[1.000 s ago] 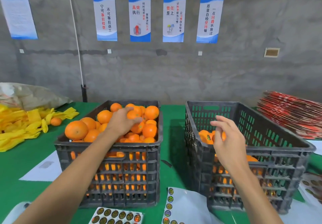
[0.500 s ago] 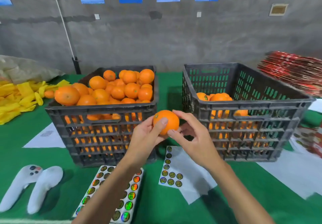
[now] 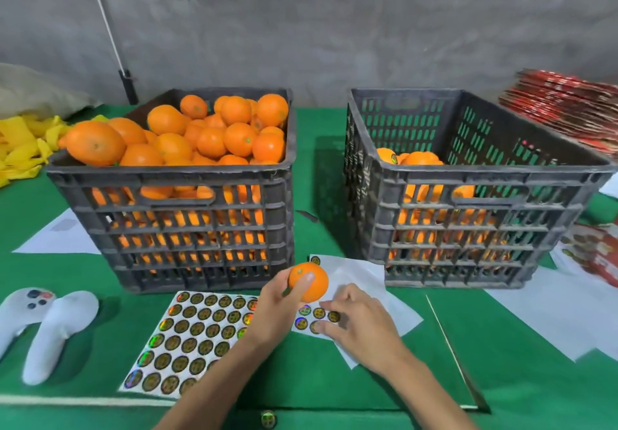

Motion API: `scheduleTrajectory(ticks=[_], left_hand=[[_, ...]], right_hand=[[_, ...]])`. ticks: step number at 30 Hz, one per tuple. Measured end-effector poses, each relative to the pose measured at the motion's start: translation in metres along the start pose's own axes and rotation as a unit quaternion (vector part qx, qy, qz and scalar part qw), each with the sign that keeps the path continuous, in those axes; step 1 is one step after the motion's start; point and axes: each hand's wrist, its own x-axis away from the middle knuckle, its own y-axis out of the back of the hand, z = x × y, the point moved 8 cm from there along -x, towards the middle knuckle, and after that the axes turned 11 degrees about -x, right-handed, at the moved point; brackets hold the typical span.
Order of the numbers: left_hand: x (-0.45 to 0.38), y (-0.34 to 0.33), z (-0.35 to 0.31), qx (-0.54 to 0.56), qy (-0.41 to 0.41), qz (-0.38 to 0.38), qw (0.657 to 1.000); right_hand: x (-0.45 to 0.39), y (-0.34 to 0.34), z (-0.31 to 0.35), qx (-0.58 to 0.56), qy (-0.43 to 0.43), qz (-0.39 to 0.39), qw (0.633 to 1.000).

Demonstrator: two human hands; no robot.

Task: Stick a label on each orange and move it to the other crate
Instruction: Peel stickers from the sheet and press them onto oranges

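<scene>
My left hand point(image 3: 279, 305) grips an orange point(image 3: 312, 280) low over the table, in front of the gap between the two crates. My right hand point(image 3: 359, 324) reaches down to a mostly used sticker sheet point(image 3: 359, 282), its fingertips on the round labels point(image 3: 309, 317) left on it. The left crate point(image 3: 180, 235) is heaped with oranges. The right crate point(image 3: 468, 239) holds fewer oranges, low inside. A fuller sticker sheet point(image 3: 190, 336) lies under my left forearm.
Two white controllers point(image 3: 43, 326) lie at the near left. Yellow bags point(image 3: 20, 148) are piled at the far left, red flattened cartons point(image 3: 568, 108) at the far right. White backing sheets point(image 3: 551, 309) lie on the green table point(image 3: 434, 379). A loose sticker point(image 3: 268, 419) sits at the front edge.
My left hand took an orange out of the left crate and brought it down near the table. My right hand left the right crate and dropped to the sticker sheet.
</scene>
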Motion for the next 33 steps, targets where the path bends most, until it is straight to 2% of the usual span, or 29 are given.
scheduleTrajectory(ticks=[10,16,18,21,23,25,27,33], left_hand=[[0.004,0.000,0.003,0.006,0.002,-0.004,1.000],[0.008,0.002,-0.002,-0.001,0.004,-0.012,1.000],[0.008,0.003,-0.001,-0.007,0.010,-0.011,1.000],[0.011,0.003,-0.002,-0.016,0.010,-0.006,1.000],[0.011,0.002,-0.005,-0.014,0.009,-0.003,1.000],[0.012,-0.001,-0.014,0.009,0.005,0.007,1.000],[0.013,-0.003,-0.025,0.046,0.003,0.019,0.999],[0.010,0.009,-0.079,0.131,-0.007,0.013,0.991]], right_hand=[[-0.010,0.007,-0.001,-0.090,-0.030,-0.007,0.995],[-0.009,0.000,0.007,-0.006,0.016,-0.001,1.000],[-0.010,0.005,0.006,-0.014,0.000,-0.039,0.999],[-0.009,0.033,0.000,-0.125,-0.055,-0.182,0.974],[-0.007,0.045,0.016,-0.097,-0.016,-0.236,0.967],[-0.004,0.045,0.043,-0.003,0.048,-0.237,0.970],[-0.001,0.047,0.066,0.073,0.108,-0.252,0.959],[0.012,0.078,0.109,0.113,0.238,-0.280,0.923]])
